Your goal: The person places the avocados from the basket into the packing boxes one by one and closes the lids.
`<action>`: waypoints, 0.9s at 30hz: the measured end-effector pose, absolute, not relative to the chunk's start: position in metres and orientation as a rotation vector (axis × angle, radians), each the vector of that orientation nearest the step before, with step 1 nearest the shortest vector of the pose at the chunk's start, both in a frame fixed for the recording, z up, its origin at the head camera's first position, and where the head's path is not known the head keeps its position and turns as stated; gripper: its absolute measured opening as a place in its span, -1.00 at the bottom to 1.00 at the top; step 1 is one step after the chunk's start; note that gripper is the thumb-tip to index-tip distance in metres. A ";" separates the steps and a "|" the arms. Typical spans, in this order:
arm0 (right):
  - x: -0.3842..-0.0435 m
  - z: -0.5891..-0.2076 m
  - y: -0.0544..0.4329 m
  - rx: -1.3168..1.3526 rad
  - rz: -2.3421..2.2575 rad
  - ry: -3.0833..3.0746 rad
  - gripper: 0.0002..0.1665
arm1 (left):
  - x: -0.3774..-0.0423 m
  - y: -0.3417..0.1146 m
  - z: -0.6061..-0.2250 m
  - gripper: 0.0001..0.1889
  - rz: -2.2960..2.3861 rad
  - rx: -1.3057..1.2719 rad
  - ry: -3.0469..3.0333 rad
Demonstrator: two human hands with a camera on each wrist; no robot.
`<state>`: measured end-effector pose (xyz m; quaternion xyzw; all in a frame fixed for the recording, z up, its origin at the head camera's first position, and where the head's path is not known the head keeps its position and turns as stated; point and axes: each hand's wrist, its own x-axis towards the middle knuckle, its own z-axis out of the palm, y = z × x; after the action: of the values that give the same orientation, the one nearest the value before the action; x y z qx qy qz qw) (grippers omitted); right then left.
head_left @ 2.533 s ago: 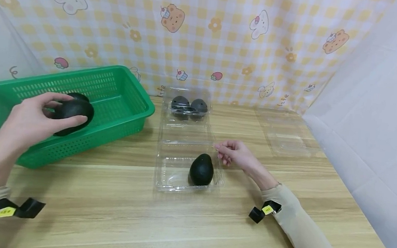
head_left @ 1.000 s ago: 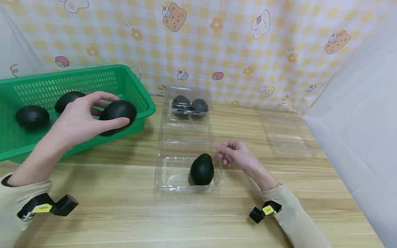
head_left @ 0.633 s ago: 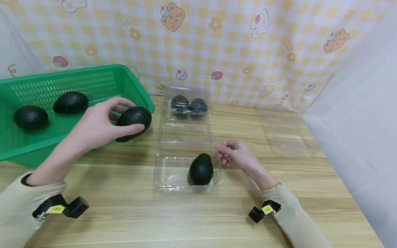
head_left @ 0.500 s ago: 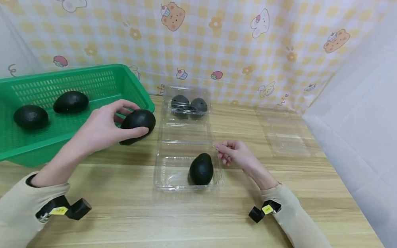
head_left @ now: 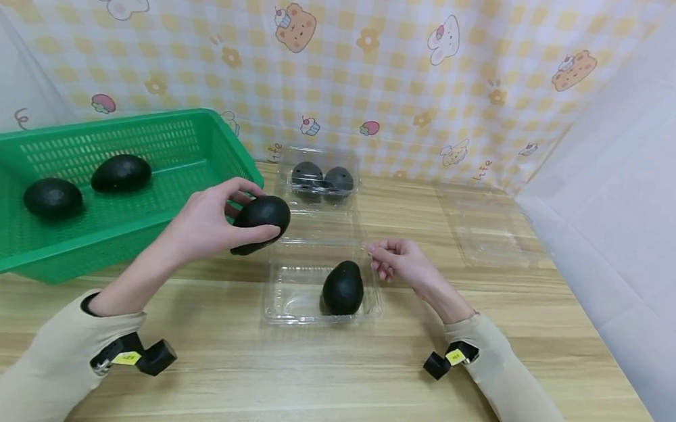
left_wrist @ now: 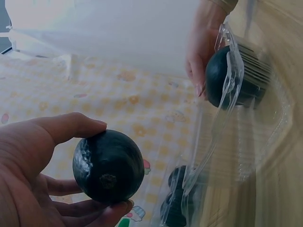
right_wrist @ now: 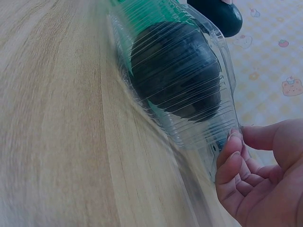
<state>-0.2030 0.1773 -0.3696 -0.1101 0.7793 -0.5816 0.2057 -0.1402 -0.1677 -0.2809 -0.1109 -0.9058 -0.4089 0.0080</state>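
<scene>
In the head view, my left hand [head_left: 205, 222] holds a dark avocado [head_left: 264, 217] between thumb and fingers, raised at the left side of an open clear plastic clamshell [head_left: 296, 295]. The left wrist view shows the avocado's stem end [left_wrist: 109, 181] facing the camera. One avocado [head_left: 343, 290] lies in the right half of the clamshell's near tray. My right hand [head_left: 403, 263] pinches the tray's right rim with thumb and fingertips. Through the ribbed wall in the right wrist view, the tray's avocado [right_wrist: 175, 71] shows close to those fingers.
A green basket [head_left: 96, 242] on the left contains two avocados, one nearer [head_left: 53, 199] and one farther [head_left: 121, 174]. Behind the tray, dark avocados [head_left: 307, 175] show through clear plastic. Another clear container [head_left: 489, 232] lies at the back right, before the checked curtain [head_left: 385, 107].
My left hand has lifted the avocado out of the green basket and carried it right to the clamshell's left side. The right hand has stayed at the tray rim.
</scene>
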 end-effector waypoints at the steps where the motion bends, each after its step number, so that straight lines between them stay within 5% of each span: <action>1: -0.203 -0.370 0.177 -0.302 -1.622 2.171 -0.61 | -0.141 -0.166 -0.282 -0.31 -1.287 -0.351 -2.832; 27: -0.203 -0.369 0.177 -0.290 -1.631 2.167 -0.62 | -0.149 -0.129 -0.318 -0.39 -1.302 -0.502 -2.831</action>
<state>-0.2028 0.1767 -0.3691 -0.1042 0.7774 -0.5853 0.2055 -0.1490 -0.1288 -0.3182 -0.1592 -0.8969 -0.4126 -0.0073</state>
